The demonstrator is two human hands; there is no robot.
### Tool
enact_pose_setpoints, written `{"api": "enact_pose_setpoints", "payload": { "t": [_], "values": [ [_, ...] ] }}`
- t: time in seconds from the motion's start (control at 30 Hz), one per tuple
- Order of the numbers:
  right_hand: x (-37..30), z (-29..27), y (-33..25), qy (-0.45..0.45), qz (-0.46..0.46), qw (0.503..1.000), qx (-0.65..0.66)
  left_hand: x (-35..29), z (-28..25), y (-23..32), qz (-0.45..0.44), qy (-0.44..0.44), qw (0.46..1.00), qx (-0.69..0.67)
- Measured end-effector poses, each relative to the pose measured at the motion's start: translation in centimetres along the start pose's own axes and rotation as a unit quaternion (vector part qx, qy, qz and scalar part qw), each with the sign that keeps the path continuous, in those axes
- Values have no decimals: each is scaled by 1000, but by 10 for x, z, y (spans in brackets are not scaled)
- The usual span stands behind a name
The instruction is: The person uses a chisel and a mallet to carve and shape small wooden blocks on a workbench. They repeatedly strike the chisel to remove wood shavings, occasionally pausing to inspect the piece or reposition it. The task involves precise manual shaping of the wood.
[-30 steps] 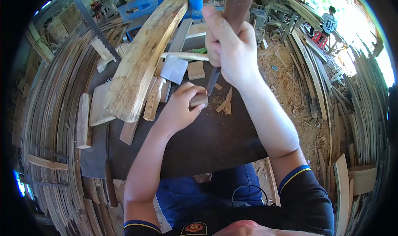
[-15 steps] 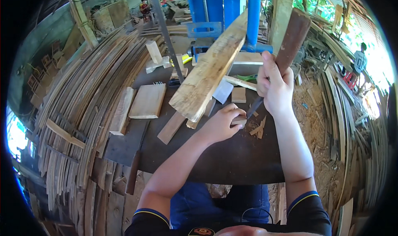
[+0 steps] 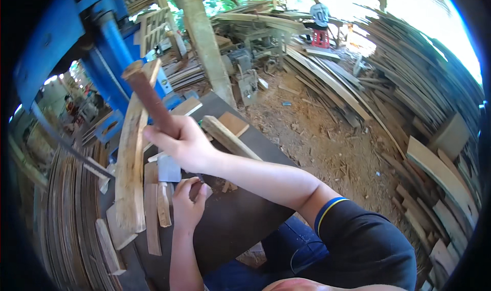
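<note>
My right hand is closed around the thick brown wooden handle of a knife, which rises up and to the left. Little of its dark blade shows below my fist. Just under that fist, my left hand pinches a small wood block above the dark tabletop. The blade's end is close to the block; whether they touch is hard to tell. A few wood shavings lie beside it. A flat grey metal piece sits just beyond my left hand.
A long rough timber stands out at the left of the table, near a blue machine. Wood strips lie beside it. Stacked planks fill the right side. A person sits on a red stool farther off.
The view has swung to the right and tilted, so table and hands appear farther left. Both hands keep their hold on the knife and the block.
</note>
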State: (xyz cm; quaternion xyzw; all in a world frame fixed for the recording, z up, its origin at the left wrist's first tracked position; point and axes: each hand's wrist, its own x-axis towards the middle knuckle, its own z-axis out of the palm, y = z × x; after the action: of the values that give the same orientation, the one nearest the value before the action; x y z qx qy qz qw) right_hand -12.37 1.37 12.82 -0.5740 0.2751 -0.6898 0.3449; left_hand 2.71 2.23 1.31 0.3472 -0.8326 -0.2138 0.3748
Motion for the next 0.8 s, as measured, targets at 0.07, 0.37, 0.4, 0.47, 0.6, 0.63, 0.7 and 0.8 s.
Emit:
{"api": "enact_pose_setpoints", "payload": {
  "t": [0.07, 0.37, 0.4, 0.47, 0.6, 0.63, 0.7, 0.8],
  "values": [
    [-3, 0, -11, 11, -7, 1000, -18, 1, 3, 1, 0, 15, 1000, 4],
    [-4, 2, -18, 17, 1, 1000, -16, 1, 2, -1, 6, 31, 999, 33],
    [-4, 0, -18, 15, 0, 1000, -17, 2, 3, 2, 16, 34, 998, 42],
    [-2, 2, -19, 11, -9, 1000, -18, 1, 1, 3, 16, 33, 998, 50],
    [1, 7, -13, 29, -29, 999, -8, -1, -3, -3, 17, 42, 996, 74],
    [0, 8, -13, 26, -25, 999, -2, -1, -3, -5, 19, 47, 996, 78],
    [-4, 1, -16, 30, 3, 999, -30, 2, 2, 2, 23, 29, 997, 72],
    [-1, 3, -17, 47, -2, 999, -13, 3, 3, 4, 48, 42, 997, 33]
  ]
}}
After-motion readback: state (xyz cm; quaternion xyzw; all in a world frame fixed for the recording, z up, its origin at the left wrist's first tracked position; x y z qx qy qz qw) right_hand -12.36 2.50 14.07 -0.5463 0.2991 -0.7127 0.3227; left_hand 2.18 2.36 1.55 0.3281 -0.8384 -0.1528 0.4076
